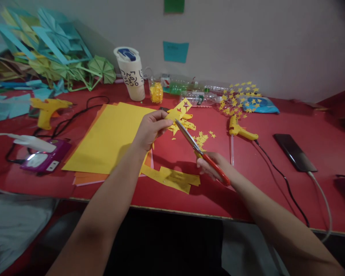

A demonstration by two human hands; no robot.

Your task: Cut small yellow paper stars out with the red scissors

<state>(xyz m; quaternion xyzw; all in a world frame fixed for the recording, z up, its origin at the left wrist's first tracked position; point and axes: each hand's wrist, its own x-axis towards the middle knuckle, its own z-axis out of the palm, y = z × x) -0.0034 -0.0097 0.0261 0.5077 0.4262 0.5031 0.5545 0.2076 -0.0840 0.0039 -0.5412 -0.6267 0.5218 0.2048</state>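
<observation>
Between the thumb and fingers of my left hand (pixel 153 128) is a yellow paper strip (pixel 186 106) with star-shaped holes in it. My right hand (pixel 215 165) grips red-handled scissors (pixel 189 138), their blades pointing up and left. The blade tips meet the strip's lower edge near my left thumb; whether they are cutting cannot be made out. Beneath the strip lies a pile of yellow paper scraps (pixel 186 124). Small yellow paper stars (pixel 201 140) sit in a heap beside the blades. Yellow paper pieces (pixel 178 178) rest near the table's front edge.
Yellow paper sheets (pixel 103 134) lie stacked on the red table (pixel 258 180). A tumbler (pixel 131 76) and plastic bottles (pixel 198 98) line the wall. Yellow glue guns (pixel 241 130) stand on both sides. A phone (pixel 294 152) and purple power strip (pixel 47 155) trail cables.
</observation>
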